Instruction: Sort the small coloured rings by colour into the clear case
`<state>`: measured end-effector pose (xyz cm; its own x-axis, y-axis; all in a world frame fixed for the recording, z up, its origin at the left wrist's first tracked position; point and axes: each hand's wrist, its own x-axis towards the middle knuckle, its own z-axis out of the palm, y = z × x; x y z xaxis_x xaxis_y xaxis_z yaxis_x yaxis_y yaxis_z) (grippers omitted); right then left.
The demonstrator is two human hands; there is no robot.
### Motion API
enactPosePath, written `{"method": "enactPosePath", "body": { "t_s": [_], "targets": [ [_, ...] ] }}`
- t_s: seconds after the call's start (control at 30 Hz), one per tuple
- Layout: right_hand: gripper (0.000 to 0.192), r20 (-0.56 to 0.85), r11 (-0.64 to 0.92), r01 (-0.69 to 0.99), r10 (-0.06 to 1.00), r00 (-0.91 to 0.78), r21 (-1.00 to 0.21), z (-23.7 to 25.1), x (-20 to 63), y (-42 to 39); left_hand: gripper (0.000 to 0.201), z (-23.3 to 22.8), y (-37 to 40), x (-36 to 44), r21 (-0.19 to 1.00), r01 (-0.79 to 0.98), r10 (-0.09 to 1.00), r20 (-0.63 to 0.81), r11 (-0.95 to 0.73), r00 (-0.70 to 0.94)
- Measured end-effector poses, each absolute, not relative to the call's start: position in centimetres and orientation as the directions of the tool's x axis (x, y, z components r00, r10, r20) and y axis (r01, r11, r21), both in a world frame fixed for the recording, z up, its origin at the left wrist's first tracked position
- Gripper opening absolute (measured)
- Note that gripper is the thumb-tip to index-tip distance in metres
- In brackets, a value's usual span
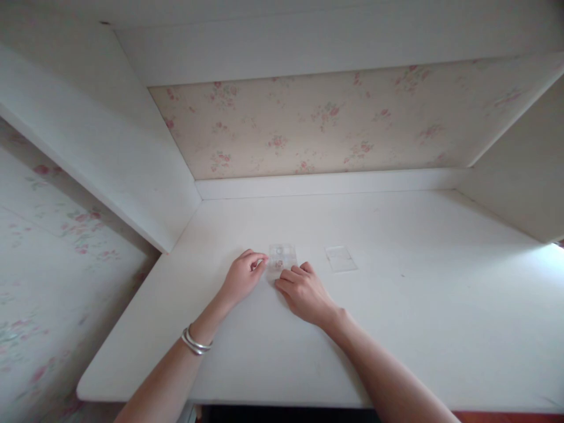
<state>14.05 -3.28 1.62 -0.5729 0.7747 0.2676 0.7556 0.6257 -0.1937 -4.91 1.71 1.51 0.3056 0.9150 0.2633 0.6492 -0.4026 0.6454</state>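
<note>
Left hand: in the head view, the left hand (244,275) comes in from the near left, thumb and forefinger drawn together at the left edge of a clear case (282,254); whether anything is pinched between them, I cannot tell.
Right hand: the right hand (305,292) lies palm down with bent fingers at the near right corner of the case, covering part of it; whether it grips or only rests there, I cannot tell.
Clear case: flat on the tabletop (396,346), between the two hands and slightly beyond them; small contents (279,264) show through, too faint to name.
Case's long axis: not certain, since the outline looks nearly square and one corner is hidden.
Nearer hand: neither clearly; the left fingertips meet one side, the right fingers the near right corner.
Clear flat piece: a transparent rectangular piece (341,259) lies to the right of the case, apart from it and beyond the right hand, which is the nearer of the two.
Left wrist: two silvery bangles (196,343).
Surroundings: white side panel (132,147) at left, floral wallpaper (299,129) behind.
</note>
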Motion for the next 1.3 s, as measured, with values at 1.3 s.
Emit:
{"method": "enactPosePath", "body": {
  "t_s": [1.3],
  "targets": [
    [0.025, 0.385, 0.394, 0.826, 0.892, -0.237, -0.403, 0.6, 16.2, -1.5, 0.023, 0.9, -1.9, -5.1, 0.548, 0.692, 0.859, 0.102, -0.47, 0.502]
  ]
}}
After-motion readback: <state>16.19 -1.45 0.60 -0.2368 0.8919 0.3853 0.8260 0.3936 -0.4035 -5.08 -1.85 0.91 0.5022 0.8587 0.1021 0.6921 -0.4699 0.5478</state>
